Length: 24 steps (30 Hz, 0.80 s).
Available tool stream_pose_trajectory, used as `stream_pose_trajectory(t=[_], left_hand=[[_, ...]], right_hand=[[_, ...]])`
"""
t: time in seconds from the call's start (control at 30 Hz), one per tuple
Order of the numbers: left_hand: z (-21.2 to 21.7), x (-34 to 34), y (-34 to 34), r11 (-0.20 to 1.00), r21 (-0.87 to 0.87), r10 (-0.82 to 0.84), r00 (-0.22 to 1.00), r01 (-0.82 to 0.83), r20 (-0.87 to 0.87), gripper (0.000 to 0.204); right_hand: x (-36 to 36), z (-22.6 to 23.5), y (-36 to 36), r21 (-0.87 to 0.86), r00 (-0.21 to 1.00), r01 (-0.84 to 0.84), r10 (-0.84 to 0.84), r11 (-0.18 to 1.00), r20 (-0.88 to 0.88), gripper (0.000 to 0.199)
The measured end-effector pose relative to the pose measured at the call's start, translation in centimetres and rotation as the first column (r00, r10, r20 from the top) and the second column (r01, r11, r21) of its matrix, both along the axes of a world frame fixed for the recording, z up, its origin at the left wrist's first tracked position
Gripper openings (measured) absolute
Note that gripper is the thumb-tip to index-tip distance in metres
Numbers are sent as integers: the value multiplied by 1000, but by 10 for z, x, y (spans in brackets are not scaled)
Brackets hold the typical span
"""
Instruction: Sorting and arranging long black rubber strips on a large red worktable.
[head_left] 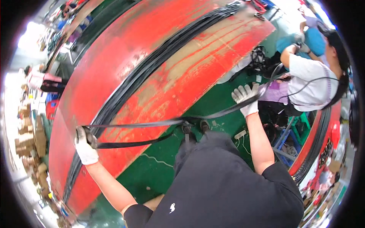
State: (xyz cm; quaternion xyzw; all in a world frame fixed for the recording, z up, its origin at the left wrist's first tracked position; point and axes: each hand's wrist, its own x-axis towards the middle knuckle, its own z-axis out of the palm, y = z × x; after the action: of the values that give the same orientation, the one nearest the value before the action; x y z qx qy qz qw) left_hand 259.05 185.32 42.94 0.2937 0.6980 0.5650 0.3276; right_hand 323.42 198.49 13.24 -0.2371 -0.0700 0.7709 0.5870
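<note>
My left hand (pixel 86 146), in a white work glove with grey on it, is closed around long flat black strips (pixel 137 125) over the left part of a red table. From there the strips cross to the right, one run sagging below the other. Out to the right, my right hand (pixel 246 99), also gloved, has its fingers stretched apart, with a strip running across it. Beyond that hand the strip continues toward a seated person (pixel 313 79). A long bundle of similar black strips (pixel 152 62) lies along the worn red tabletop (pixel 190 81).
The green floor (pixel 146 173) shows between my legs and the table edge, with a white power strip (pixel 240 134) and cord on it. At right stand a green stool (pixel 301 127) and another red table with black strips (pixel 317 140). Cardboard boxes (pixel 24 129) are piled far left.
</note>
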Motion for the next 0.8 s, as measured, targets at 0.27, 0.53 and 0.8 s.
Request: stream_pose_trajectory(t=[0.27,0.53,0.8], left_hand=[[26,-14,-93,896,83,443,887,-435,-133,47],[-4,-34,-164,733,142,679,700,-665,-224,39],[-182,-67,-234,800,-121,513,774,-588,-371,50]], right_hand=[[-51,70,30,-256,980,200,-196,946,40,79],[-33,85,59,-283,892,432,-453,856,-8,65],[-7,74,40,-244,855,518,-494,820,154,20]])
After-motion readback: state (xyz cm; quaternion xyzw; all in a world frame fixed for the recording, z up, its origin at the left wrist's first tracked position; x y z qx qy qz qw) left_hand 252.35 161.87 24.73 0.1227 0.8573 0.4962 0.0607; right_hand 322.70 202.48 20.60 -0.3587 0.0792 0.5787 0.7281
